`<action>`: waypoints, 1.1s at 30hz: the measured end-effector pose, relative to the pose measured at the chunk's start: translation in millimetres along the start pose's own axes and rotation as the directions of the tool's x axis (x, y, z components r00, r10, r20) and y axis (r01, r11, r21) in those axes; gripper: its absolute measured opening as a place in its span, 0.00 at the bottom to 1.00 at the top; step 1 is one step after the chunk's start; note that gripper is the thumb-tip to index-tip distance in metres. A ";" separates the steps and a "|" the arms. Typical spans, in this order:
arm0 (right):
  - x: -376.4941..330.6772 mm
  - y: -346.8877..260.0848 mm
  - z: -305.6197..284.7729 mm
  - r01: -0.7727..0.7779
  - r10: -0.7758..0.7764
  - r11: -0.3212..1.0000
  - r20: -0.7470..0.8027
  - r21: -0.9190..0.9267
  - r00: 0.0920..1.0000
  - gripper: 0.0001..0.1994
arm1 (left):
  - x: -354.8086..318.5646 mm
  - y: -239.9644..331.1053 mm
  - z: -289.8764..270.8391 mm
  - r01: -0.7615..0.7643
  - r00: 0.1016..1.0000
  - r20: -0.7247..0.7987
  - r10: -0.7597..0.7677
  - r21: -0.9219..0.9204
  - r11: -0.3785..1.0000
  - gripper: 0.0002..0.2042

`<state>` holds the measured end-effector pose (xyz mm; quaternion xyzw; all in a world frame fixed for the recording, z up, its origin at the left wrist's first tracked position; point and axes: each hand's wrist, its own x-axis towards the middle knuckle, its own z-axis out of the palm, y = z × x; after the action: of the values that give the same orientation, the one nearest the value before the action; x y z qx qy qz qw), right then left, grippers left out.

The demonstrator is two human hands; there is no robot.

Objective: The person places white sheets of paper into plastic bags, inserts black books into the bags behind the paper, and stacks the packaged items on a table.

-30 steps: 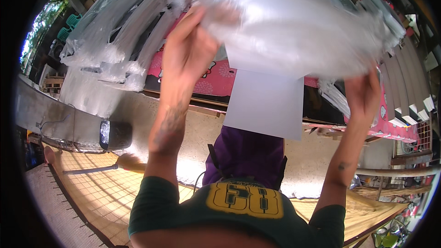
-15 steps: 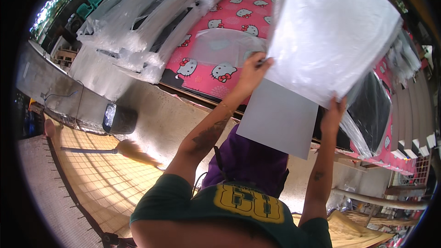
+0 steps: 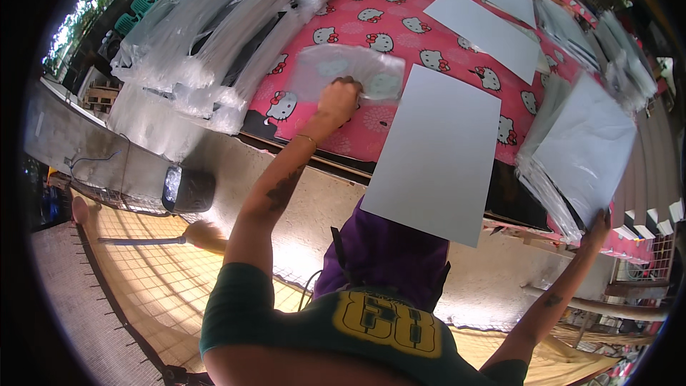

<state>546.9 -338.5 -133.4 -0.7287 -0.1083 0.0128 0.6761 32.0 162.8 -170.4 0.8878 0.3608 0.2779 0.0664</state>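
The left hand [image 3: 337,100] was closed on a clear plastic bag [image 3: 348,75], its fingers gathered together on the bag's lower edge. The bag lay flat on the pink patterned tablecloth [image 3: 400,14], near the table's front edge and just left of a large white sheet [image 3: 434,151]. That sheet lay on the table with its near end overhanging the front edge above the person's purple garment [image 3: 389,257].

The right hand [image 3: 599,225] was raised at the right side, gripping the lower corner of a stack of white sheets [image 3: 582,150]. The stack was held tilted, off the table surface, with several layers fanned at its lower left edge. The fingers were pressed on the corner; how each one sat could not be told, as the picture was blurred there.

Further back on the tablecloth lay two more white sheets: one [image 3: 486,32] near the middle and a smaller one [image 3: 513,0] behind it. Bundles of clear plastic bags [image 3: 207,36] were heaped along the left end of the table, some hanging over the edge. More stacked sheets and bags [image 3: 622,50] stood at the far right.

Below the table's left end a dark box-shaped object [image 3: 187,189] rested against the grey wall [image 3: 64,143]. A woven mat [image 3: 143,271] covered the floor.
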 end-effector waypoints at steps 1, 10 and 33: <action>24.4 11.7 -33.6 0.051 -0.050 0.992 0.008 -0.116 0.999 0.23 | 12.0 -0.4 4.5 0.020 0.996 0.082 -0.019 -0.010 1.000 0.08; -141.9 -74.6 170.7 0.564 -0.542 0.814 0.168 -0.136 0.823 0.19 | 66.4 27.6 -94.3 0.183 0.980 0.171 -0.099 -0.596 0.782 0.07; -146.7 -81.1 188.7 -0.608 0.197 0.507 0.604 0.611 0.772 0.22 | 56.0 0.4 -191.4 -0.340 0.557 -0.520 -0.647 -0.854 0.393 0.08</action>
<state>361.0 -173.8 -88.1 -0.3381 -0.0691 0.3929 0.8523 -38.6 184.6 14.8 0.4170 0.2298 0.7876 0.3911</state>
